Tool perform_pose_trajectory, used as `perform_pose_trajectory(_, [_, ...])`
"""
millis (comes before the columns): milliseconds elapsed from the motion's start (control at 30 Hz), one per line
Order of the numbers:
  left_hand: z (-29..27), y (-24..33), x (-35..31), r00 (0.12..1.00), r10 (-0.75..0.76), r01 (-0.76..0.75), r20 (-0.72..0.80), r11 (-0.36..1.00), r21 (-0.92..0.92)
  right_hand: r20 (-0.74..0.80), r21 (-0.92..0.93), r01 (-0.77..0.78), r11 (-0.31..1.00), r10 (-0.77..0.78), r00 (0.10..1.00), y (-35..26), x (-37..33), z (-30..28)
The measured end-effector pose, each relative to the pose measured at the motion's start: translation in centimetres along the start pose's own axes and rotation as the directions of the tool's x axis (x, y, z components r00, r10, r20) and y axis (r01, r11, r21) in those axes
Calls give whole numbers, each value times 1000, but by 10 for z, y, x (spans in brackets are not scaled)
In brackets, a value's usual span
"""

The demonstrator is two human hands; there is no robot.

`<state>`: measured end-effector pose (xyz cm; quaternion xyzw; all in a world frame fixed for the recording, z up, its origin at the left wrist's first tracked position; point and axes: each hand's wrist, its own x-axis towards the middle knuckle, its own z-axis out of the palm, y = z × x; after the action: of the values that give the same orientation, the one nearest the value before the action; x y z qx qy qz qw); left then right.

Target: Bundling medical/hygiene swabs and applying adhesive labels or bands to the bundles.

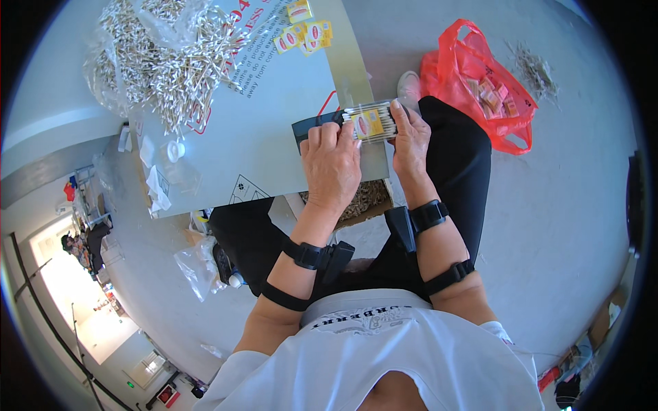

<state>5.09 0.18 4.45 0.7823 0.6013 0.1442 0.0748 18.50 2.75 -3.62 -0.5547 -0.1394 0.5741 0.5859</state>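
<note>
In front of me at the board's right edge is a clear pack of cotton swabs [370,123] with a yellow label card inside. My right hand [410,140] grips its right end, thumb on top. My left hand [332,164] has its fingers curled at the pack's left end, fingertips pressed against it. A dark flat strip [308,130] lies partly under the left fingers; I cannot tell exactly what it is. A large heap of loose cotton swabs [181,72] in clear plastic sits at the far left. Several yellow label cards [305,35] lie at the far edge.
A printed grey board [253,137] forms the work surface. Below its near edge stands an open carton [367,205] of brownish bits. On the floor at right are a red plastic bag [473,82] holding small packs and a pile of loose sticks [533,70]. A white roll [173,151] stands left.
</note>
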Motion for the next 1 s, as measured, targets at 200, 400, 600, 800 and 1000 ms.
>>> perform_pose_trajectory(200, [17,-1,-12,999,-52,52,-4,997,62,23,88,-14,996,12,1000,2,2,-2])
perform_pose_trajectory(400, [30,-2,-10,974,-155,149,162,988,51,-27,44,-3,999,5,1000,-3,3,4])
perform_pose_trajectory(600, [34,-3,-12,981,-145,141,126,989,39,-42,-21,134,991,-135,990,-8,-1,9])
perform_pose_trajectory(800, [32,-1,-9,976,-150,138,156,987,85,-77,-20,125,992,-126,989,-13,-4,15])
perform_pose_trajectory(1000, [30,-6,-9,981,-164,164,100,986,10,-38,14,102,995,-101,994,-5,2,4])
